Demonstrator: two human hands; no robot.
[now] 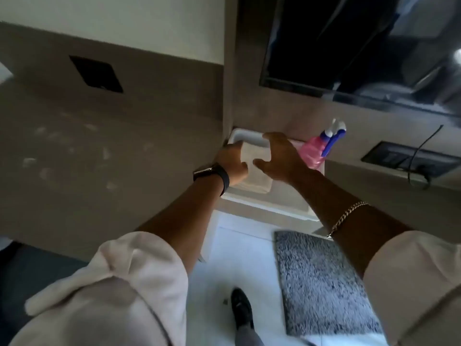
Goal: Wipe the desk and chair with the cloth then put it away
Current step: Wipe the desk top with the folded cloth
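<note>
A folded white cloth [257, 176] lies in a white tray [264, 207] on the counter beside the grey-brown desk [87, 166]. My left hand [233, 162], with a dark watch on the wrist, curls around the cloth's left edge. My right hand [280, 157] hovers over the cloth's right side with its fingers spread and the thumb close to the fabric. The hands hide part of the cloth. The desk top shows several pale smudges. A dark shape at the lower left may be the chair; I cannot tell.
A pink spray bottle [315, 151] with a blue-and-white trigger stands in the tray's right end. A dark screen [349, 46] hangs on the wall above. A socket panel [409, 159] with a black cable lies to the right. A grey rug [321, 283] covers the white floor below.
</note>
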